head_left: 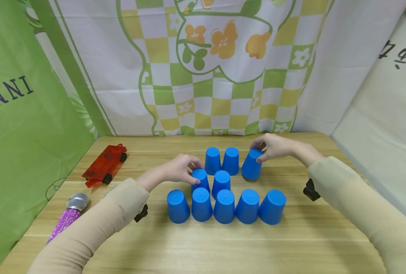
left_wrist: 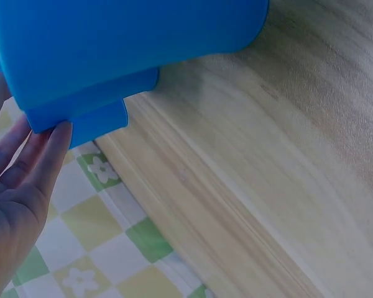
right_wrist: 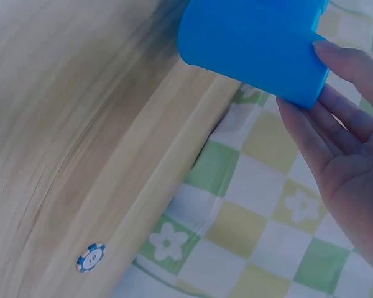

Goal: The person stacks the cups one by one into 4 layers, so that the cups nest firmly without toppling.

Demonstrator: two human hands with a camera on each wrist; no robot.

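Note:
Several blue cups stand upside down on a wooden table. My right hand [head_left: 274,146] grips a tilted blue cup [head_left: 251,167] near its closed top, at the right end of the back row. In the right wrist view, thumb and fingers pinch that cup [right_wrist: 255,49] from both sides. The other back cups, a left one [head_left: 212,161] and a middle one [head_left: 230,161], stand to its left. My left hand [head_left: 180,169] pinches the top of the left middle-row cup [head_left: 200,179]; another cup [head_left: 221,182] stands at its right. The front row includes a cup [head_left: 178,207] at its left end.
A red translucent toy car [head_left: 105,165] lies at the back left of the table [head_left: 203,247]. Nearer sits a microphone [head_left: 70,213] with a glittery purple handle, beside my left sleeve. A small poker chip [right_wrist: 91,257] shows near the table edge. Patterned curtains [head_left: 209,102] hang behind.

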